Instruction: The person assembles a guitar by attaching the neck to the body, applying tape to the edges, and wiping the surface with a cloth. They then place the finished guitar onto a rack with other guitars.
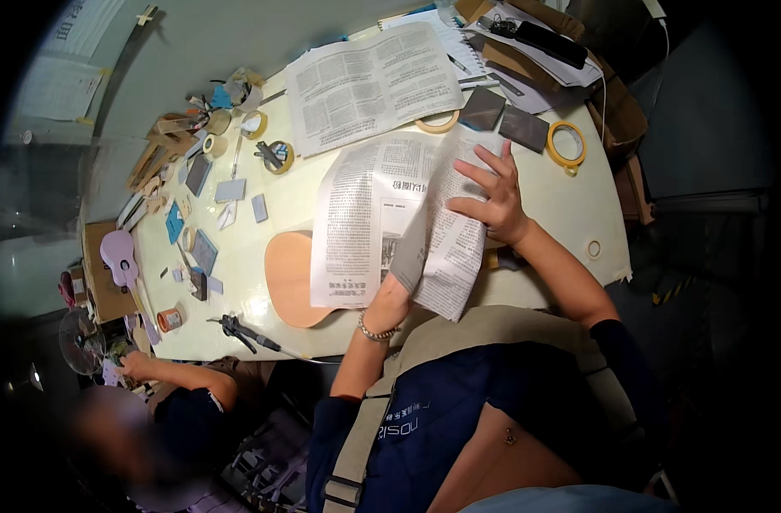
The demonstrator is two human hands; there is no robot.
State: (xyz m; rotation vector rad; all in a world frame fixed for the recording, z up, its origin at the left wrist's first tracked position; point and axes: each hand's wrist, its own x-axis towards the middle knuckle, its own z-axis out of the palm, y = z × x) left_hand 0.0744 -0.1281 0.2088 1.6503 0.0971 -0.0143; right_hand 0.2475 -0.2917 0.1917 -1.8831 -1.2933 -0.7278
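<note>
Head view: both hands, left (389, 301), right (491, 198), on white newspaper (365, 222).

The newspaper (382, 222) hides most of the wooden guitar body (290, 278) near the table's (570, 214) front edge. The left hand (390, 301) slips under a folded page, fingers unseen. The small parts at the left edge are too tiny to tell.

I see 1 pale yellow worktable (570, 214) filling the middle, its far edge against a light grey wall (202, 34) with paper sheets (61, 85) taped up. Right of it stands what may be a dark cabinet (707, 111); the floor is too dim to read.
</note>
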